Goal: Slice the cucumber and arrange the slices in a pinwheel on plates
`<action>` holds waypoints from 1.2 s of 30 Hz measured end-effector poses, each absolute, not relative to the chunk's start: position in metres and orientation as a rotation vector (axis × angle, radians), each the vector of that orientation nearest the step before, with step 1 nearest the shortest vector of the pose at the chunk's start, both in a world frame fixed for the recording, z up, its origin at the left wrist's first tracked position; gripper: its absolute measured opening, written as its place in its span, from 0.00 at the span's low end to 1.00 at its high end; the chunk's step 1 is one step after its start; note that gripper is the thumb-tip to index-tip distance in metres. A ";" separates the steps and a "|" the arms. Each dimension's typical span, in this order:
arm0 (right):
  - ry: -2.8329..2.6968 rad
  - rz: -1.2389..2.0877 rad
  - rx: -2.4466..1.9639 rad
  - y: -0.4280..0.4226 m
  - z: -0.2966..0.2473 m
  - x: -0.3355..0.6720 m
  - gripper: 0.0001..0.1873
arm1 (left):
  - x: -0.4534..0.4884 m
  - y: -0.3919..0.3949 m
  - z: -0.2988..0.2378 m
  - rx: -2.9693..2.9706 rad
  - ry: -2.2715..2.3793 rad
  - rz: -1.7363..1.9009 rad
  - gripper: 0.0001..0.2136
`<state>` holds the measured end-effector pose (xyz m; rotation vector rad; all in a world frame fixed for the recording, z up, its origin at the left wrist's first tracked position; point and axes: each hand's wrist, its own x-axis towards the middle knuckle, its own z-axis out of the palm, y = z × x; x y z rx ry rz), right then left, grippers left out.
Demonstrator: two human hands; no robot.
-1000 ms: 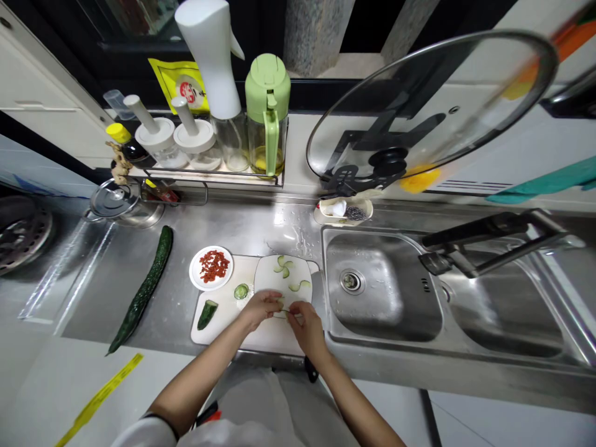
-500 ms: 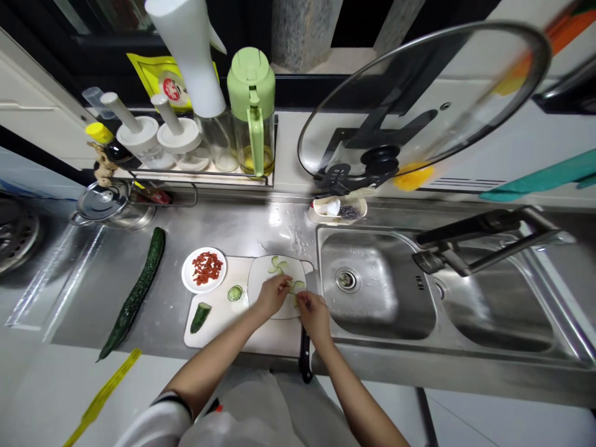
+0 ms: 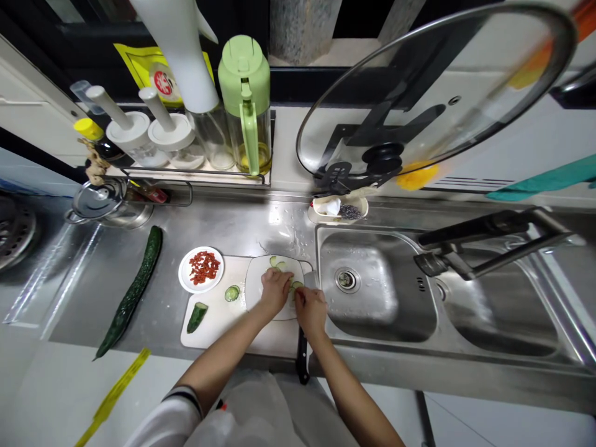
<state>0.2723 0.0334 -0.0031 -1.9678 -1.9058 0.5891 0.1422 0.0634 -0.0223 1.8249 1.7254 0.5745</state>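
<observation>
Over a white squarish plate, my left hand has its fingers drawn together at a thin cucumber slice, largely hidden beneath them. My right hand pinches a pale green cucumber slice at the plate's right side. More cucumber slices lie fanned near the plate's far edge. The plate rests on a white cutting board. To its left on the board are a small stack of cucumber slices and a cucumber stub. A knife's black handle juts over the near edge beside my right wrist.
A small white plate of chopped red pieces overlaps the board's far left corner. Further left lies a whole cucumber. The steel sink with its faucet is to the right. A glass lid leans behind.
My left hand has shifted slightly, its fingers now lower and flatter over the plate. My right hand stays at the plate's right side. The whole view has tilted a little.
</observation>
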 end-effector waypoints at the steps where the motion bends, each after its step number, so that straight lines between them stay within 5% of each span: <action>1: -1.910 0.579 -1.971 0.034 -0.003 0.272 0.10 | 0.142 0.063 -0.023 1.826 1.729 0.571 0.12; 36: -2.191 0.367 -1.864 0.027 -0.006 0.269 0.11 | 0.143 0.060 -0.030 2.036 1.801 0.548 0.08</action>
